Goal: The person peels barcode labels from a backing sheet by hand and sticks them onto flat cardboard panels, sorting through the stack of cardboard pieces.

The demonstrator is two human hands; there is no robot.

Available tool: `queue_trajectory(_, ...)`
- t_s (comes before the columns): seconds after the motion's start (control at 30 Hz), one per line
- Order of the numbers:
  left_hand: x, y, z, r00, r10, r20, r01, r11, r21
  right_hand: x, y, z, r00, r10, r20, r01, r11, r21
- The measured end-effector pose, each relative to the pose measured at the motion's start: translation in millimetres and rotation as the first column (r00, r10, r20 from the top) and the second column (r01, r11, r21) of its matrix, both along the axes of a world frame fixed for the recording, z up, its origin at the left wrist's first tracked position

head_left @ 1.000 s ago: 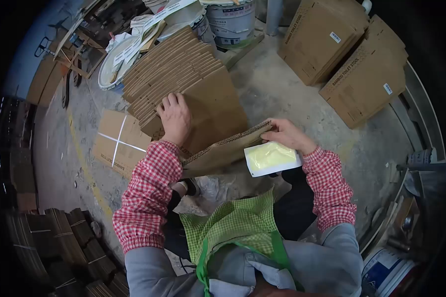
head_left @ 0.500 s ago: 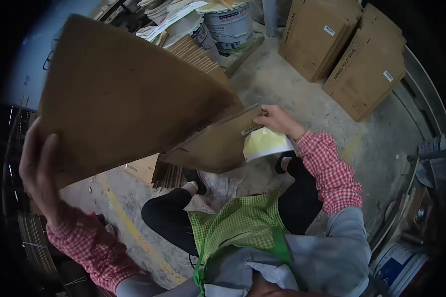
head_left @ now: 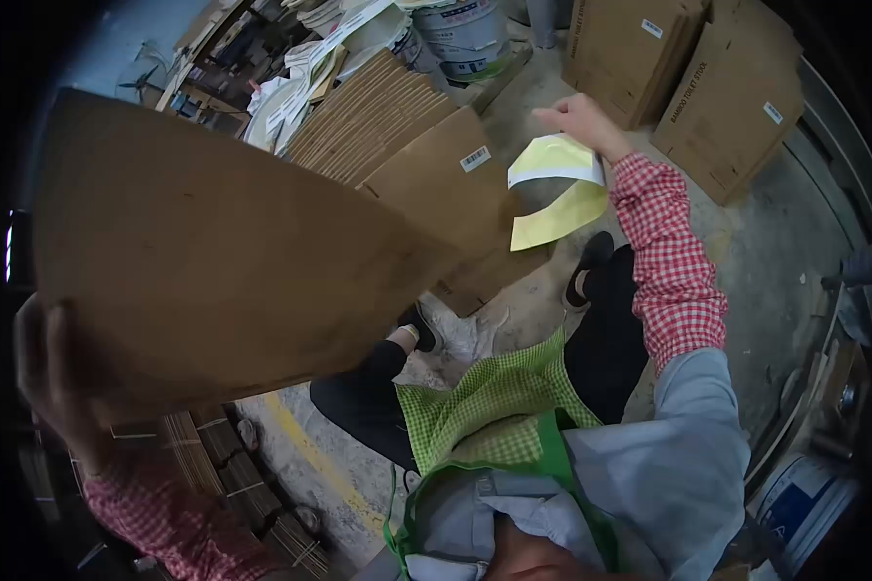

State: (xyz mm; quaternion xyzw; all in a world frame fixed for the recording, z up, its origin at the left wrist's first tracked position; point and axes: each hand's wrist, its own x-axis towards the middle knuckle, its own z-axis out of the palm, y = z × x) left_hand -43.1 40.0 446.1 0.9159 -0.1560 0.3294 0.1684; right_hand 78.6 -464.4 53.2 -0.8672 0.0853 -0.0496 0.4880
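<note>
We see a workshop: concrete floor [head_left: 765, 257] with a yellow line [head_left: 308, 445] at seven o'clock, large buckets [head_left: 462, 39] at twelve, flattened printed cartons [head_left: 736, 107] at two and, dimly, perhaps a fan [head_left: 145, 79] at ten.

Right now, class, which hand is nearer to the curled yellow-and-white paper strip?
Right. The right hand is just above the strip; the left hand, far leftward, holds flat brown cardboard.

big cardboard sheet [head_left: 223, 252] blocks the left, folded cartons [head_left: 368, 121] sit up front, but there's bare floor [head_left: 770, 281] past the right sleeve [head_left: 670, 257].
</note>
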Motion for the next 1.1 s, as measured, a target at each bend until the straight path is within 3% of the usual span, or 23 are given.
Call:
queue_trajectory(0.03,28.5,-18.1,-40.7,0.989,-0.080,-0.127,0.099,0.983,0.152,-18.2,-7.4,18.2,0.998,-0.061,0.028,0.061,0.998,0.003)
queue_trajectory(0.07,39.1,-62.0,-81.4,0.954,-0.229,-0.194,0.229,0.973,-0.022,-35.6,-12.1,30.4,0.996,-0.088,0.029,0.088,0.996,0.000)
queue_trajectory(0.13,85.6,-85.5,-159.6,0.916,-0.354,-0.191,0.373,0.925,0.076,-66.1,-16.8,46.4,0.980,-0.197,0.038,0.183,0.956,0.230)
queue_trajectory(0.2,130.7,-110.5,-239.3,0.895,-0.422,-0.146,0.441,0.886,0.144,-88.6,-21.1,44.5,0.971,-0.226,0.073,0.199,0.943,0.268)
queue_trajectory(0.33,203.1,-151.6,-358.4,0.915,-0.393,-0.090,0.401,0.868,0.292,-132.2,-6.8,41.8,0.951,-0.301,0.071,0.269,0.918,0.290)
queue_trajectory(0.37,212.4,-157.9,-367.2,0.922,-0.213,-0.322,0.333,0.860,0.386,-139.7,0.1,39.4,0.948,-0.310,0.078,0.269,0.906,0.326)
queue_trajectory(0.4,215.0,-163.2,-378.7,0.915,-0.230,-0.332,0.352,0.857,0.375,-145.3,9.1,38.0,0.949,-0.302,0.089,0.228,0.855,0.467)
queue_trajectory(0.47,202.5,-174.9,-395.0,0.963,-0.255,0.085,0.185,0.859,0.477,-142.3,22.2,24.4,0.922,-0.368,0.123,0.271,0.838,0.473)
queue_trajectory(0.5,191.7,-180.3,-402.7,0.971,-0.234,-0.047,0.235,0.900,0.368,-139.0,28.9,18.2,0.893,-0.419,0.167,0.294,0.821,0.489)
queue_trajectory(0.57,143.3,-196.4,-395.4,0.845,-0.484,-0.227,0.493,0.870,-0.019,-123.6,45.9,16.3,0.816,-0.524,0.244,0.454,0.842,0.293)
queue_trajectory(0.6,104.7,-206.8,-378.8,0.692,-0.616,-0.377,0.497,0.785,-0.369,-113.3,58.4,15.8,0.752,-0.583,0.308,0.531,0.813,0.241)
queue_trajectory(0.63,71.7,-216.8,-362.5,0.503,-0.751,-0.428,0.374,0.636,-0.675,-99.8,69.1,10.7,0.745,-0.597,0.298,0.558,0.802,0.213)
queue_trajectory(0.7,30.3,-228.5,-348.0,0.289,-0.906,-0.309,0.099,0.349,-0.932,-80.3,100.5,14.2,0.705,-0.587,0.398,0.510,0.809,0.291)
queue_trajectory(0.73,20.1,-236.2,-349.1,0.343,-0.922,-0.178,0.024,0.198,-0.980,-76.6,115.8,16.7,0.764,-0.540,0.353,0.443,0.837,0.322)
queue_trajectory(0.77,21.6,-230.6,-348.1,0.384,-0.906,-0.177,0.018,0.199,-0.980,-72.9,129.6,18.9,0.786,-0.506,0.355,0.404,0.855,0.324)
queue_trajectory(0.83,28.2,-222.8,-343.9,0.519,-0.850,-0.095,-0.020,0.099,-0.995,-70.7,148.7,26.0,0.841,-0.374,0.391,0.164,0.865,0.475)
queue_trajectory(0.87,34.3,-214.1,-336.0,0.558,-0.826,-0.075,-0.122,0.007,-0.993,-85.5,151.5,45.1,0.918,-0.214,0.334,0.035,0.883,0.468)
queue_trajectory(0.9,39.4,-203.4,-332.1,0.557,-0.829,-0.050,-0.148,-0.039,-0.988,-92.8,152.5,51.9,0.923,-0.180,0.339,0.006,0.889,0.458)
queue_trajectory(0.93,44.2,-190.8,-330.3,0.553,-0.833,-0.024,-0.172,-0.086,-0.981,-98.0,152.8,56.2,0.932,0.014,0.362,-0.205,0.844,0.495)
queue_trajectory(0.97,48.2,-176.9,-334.0,0.504,-0.863,-0.036,-0.183,-0.065,-0.981,-101.8,148.5,58.7,0.899,0.203,0.388,-0.398,0.751,0.528)
queue_trajectory(1.0,47.1,-167.6,-337.5,0.525,-0.851,-0.032,-0.184,-0.076,-0.980,-107.0,137.5,58.6,0.873,0.408,0.266,-0.488,0.733,0.475)
queue_trajectory(1.1,35.4,-157.1,-333.3,0.549,-0.822,-0.153,-0.183,0.060,-0.981,-124.8,142.7,80.0,0.803,0.562,0.198,-0.569,0.625,0.534)
